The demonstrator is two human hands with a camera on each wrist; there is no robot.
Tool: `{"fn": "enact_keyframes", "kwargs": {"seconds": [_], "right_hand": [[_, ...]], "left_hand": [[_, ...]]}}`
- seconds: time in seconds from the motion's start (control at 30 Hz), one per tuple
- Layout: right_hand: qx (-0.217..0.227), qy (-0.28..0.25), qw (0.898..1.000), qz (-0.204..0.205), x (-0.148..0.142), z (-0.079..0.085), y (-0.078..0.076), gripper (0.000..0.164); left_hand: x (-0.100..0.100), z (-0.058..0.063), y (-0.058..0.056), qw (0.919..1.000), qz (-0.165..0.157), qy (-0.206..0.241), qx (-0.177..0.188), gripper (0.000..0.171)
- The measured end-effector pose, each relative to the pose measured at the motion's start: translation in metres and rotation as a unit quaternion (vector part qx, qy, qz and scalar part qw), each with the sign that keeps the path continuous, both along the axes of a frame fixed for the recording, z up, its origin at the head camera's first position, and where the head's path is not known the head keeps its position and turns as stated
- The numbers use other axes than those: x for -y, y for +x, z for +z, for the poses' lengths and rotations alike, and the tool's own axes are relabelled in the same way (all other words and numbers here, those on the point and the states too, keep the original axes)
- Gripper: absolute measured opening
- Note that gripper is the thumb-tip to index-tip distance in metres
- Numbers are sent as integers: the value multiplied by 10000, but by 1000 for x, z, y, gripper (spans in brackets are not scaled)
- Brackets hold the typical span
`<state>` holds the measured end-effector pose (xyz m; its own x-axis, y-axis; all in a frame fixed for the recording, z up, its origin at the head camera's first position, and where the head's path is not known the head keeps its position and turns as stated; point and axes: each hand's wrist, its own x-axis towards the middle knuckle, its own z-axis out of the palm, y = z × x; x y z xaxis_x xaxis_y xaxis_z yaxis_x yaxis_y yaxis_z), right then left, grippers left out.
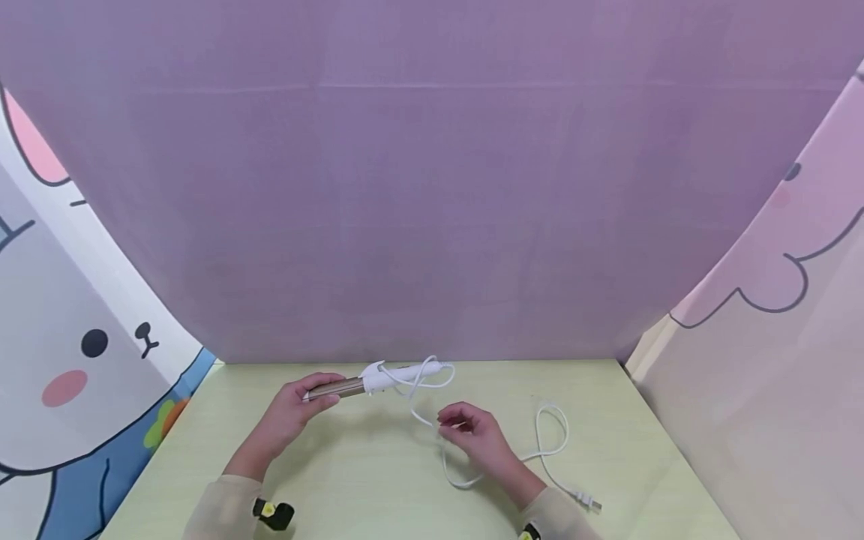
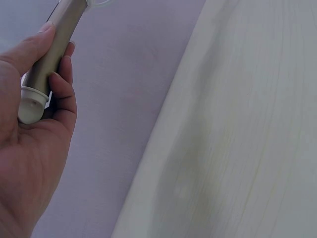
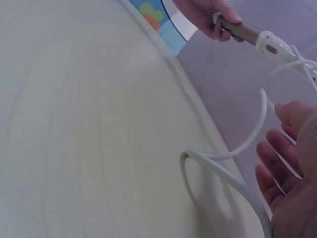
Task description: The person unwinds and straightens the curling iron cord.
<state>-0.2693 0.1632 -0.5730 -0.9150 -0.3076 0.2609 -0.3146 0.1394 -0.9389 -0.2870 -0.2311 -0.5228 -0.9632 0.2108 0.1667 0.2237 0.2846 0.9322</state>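
Left panel (image 1: pixel 61 300), left edge of the frame: cartoon print, white figure with pink cheek, blue below.
Table (image 1: pixel 364 480), lower part of the frame, nearly the full width: pale yellow-green, faint grain.
Left sleeve (image 1: pixel 226 506), bottom left: beige, a black device (image 1: pixel 275 516) with a yellow mark at its cuff.
Left hand (image 1: pixel 293 409), lower left of centre: grasping the barrel end of the curling iron, thumb on one side, fingers curled round the other; the left wrist view has this grip at upper left, white tip near the palm.
Curling iron (image 1: pixel 371 379), lower centre, held above the table: brown metallic barrel to the left, white handle to the right, tilted slightly up toward the right.
Backdrop (image 1: pixel 418 187), upper and middle frame: plain purple, a horizontal crease near the top.
Cord (image 1: pixel 464 486), lower centre to lower right: white, looped about the handle, dropping to the right hand's fingertips, then lying in curves on the table.
Right hand (image 1: pixel 472 431), lower right of centre: fingers loosely bent, thumb tip at the cord; whether it pinches the cord cannot be told.
Right sleeve (image 1: pixel 556 517), bottom right of centre: beige.
Plug (image 1: pixel 586 499), lower right: white, on the table.
Right panel (image 1: pixel 776 285), right edge: pink and cream, dark scalloped outline.
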Motion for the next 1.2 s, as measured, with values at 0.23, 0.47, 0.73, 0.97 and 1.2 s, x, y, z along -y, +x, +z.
{"fn": "enact_keyframes", "kwargs": {"seconds": [0.23,0.47,0.73,0.97,1.2], "right_hand": [[119,38,9997,199,11,-5,-1,31],[184,47,9995,269,18,-1,0,20],[461,110,9988,108,16,3,0,17],[426,-7,9990,-155,12,9,-6,16],[128,-316,9982,-491,4,18,-15,11]], "left_hand": [[1,-1,1,10000,-6,20,-17,38],[0,-1,2,9999,-85,73,-22,38],[3,-3,1,9998,-169,-50,-62,37],[5,-5,0,9985,-431,-316,125,33],[7,-5,2,9967,-643,-483,78,32]]}}
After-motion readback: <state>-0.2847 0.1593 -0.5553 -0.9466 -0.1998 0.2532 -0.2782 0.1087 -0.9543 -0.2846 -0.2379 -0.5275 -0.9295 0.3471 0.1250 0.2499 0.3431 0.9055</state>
